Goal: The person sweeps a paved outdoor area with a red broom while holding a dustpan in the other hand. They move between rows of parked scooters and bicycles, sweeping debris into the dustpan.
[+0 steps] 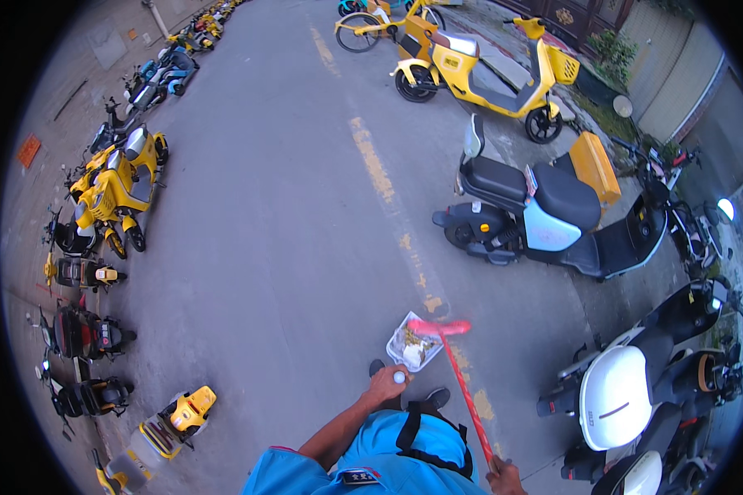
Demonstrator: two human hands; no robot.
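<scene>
My left hand [385, 384] is closed round the upright handle of a white dustpan [394, 342]; the handle's pale round end shows at my fingers. In the pan lie brownish bits like dry leaves and a crumpled white scrap [414, 354]. My right hand [505, 478], low in the picture, grips the red shaft of a broom [467, 394]. Its red head [451, 327] overlaps the far right rim of the dustpan; whether it touches the pan or the ground I cannot tell. My dark shoes are just behind the pan.
Parked scooters line both sides of the grey road. To the right stand a blue-and-black scooter [557, 227], a white-topped one [615, 398] and, farther off, a yellow one [504, 91]. Yellow scooters [115, 194] stand at left, another [161, 433] nearer me. A worn yellow line [374, 165] runs ahead.
</scene>
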